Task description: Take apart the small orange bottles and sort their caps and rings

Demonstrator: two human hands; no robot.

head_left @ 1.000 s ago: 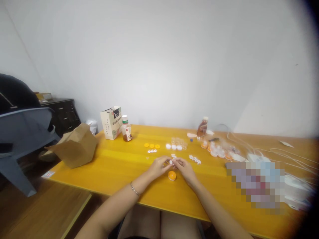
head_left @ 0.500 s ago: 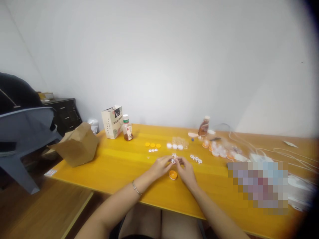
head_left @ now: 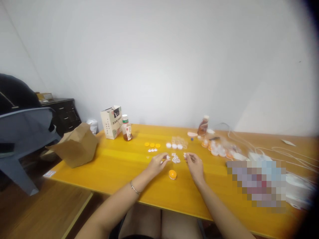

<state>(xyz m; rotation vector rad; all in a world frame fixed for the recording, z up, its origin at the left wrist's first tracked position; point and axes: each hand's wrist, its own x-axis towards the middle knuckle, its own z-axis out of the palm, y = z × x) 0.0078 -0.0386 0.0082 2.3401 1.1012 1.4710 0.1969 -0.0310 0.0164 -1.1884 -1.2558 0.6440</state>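
Observation:
My left hand [head_left: 157,164] pinches a small white piece [head_left: 168,157] between thumb and fingertips, just above the table. Another small white piece [head_left: 184,155] is in the closed fingertips of my right hand [head_left: 196,167]. Between the two hands lies a cluster of flat white pieces with holes [head_left: 175,159]. Nearer to me sits a round orange cap-like part [head_left: 172,174] with a white lower edge, touched by neither hand. The exact shape of both held pieces is too small to make out.
Beyond my hands stand yellow discs [head_left: 152,145], small white cone-like pieces [head_left: 152,150], white round caps [head_left: 174,146] and clear cups [head_left: 183,142]. Bottles [head_left: 127,128], a paper gift bag [head_left: 111,123] and a brown paper bag [head_left: 79,146] are left; parts and cables [head_left: 231,132] lie right.
My hands have moved apart, the left slightly left and the right to the right. The cluster of white pieces between them now shows. The white pieces at right are no longer visible there.

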